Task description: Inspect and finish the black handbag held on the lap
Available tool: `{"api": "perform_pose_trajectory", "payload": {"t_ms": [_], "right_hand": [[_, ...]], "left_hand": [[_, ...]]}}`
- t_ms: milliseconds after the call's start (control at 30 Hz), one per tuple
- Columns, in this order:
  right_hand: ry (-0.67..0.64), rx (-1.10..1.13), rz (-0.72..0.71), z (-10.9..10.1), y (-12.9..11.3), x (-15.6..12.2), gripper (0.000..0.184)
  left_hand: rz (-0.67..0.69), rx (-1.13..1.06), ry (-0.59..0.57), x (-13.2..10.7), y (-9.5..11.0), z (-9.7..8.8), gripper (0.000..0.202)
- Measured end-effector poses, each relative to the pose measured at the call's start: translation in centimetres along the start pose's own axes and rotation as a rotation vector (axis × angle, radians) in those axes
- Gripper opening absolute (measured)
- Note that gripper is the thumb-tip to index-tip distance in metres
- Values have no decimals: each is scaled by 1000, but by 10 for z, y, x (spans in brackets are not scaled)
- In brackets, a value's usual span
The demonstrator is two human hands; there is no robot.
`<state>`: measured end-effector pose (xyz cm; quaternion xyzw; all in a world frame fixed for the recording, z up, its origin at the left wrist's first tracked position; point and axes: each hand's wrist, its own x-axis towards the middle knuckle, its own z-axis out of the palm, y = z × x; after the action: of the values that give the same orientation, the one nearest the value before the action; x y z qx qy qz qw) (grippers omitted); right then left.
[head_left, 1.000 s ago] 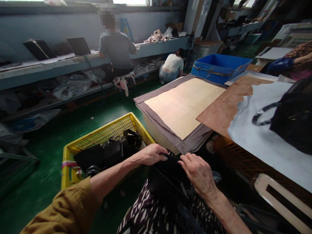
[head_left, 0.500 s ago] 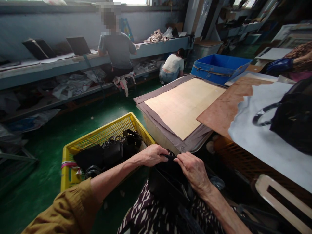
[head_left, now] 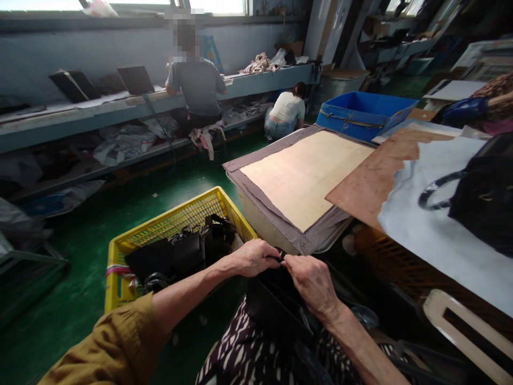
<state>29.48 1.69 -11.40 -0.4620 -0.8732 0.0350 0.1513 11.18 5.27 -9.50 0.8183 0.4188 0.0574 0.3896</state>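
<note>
A black bag [head_left: 276, 302] rests on my lap, over a patterned skirt. My left hand [head_left: 253, 258] is closed on the bag's top edge from the left. My right hand [head_left: 312, 280] is closed on the same top edge from the right, and the two hands nearly touch. To my left, a yellow crate [head_left: 172, 224] on the green floor holds several black bags [head_left: 180, 251]. Another black bag with a round handle [head_left: 476, 198] lies on the worktable at right.
A padded board wrapped in grey cloth [head_left: 300, 176] stands ahead, with a blue bin [head_left: 363, 112] behind it. Brown board and pale sheet [head_left: 425, 224] cover the table at right. Two people [head_left: 196, 85] work at a long bench [head_left: 120, 107] along the far wall.
My right hand has slid left along the bag's top edge toward my left hand. The view has shifted slightly.
</note>
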Motion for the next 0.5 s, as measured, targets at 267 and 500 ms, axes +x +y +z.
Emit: {"api": "perform_pose_trajectory", "payload": {"t_ms": [267,500], "right_hand": [[-63,-65,-52,-9,-7,2,12],[-118,11,6,-12,-11,5,15]], "left_hand": [[-15,60,12,-8,12,-5,17],[-31,22,6,-21,15,-12,21]]}}
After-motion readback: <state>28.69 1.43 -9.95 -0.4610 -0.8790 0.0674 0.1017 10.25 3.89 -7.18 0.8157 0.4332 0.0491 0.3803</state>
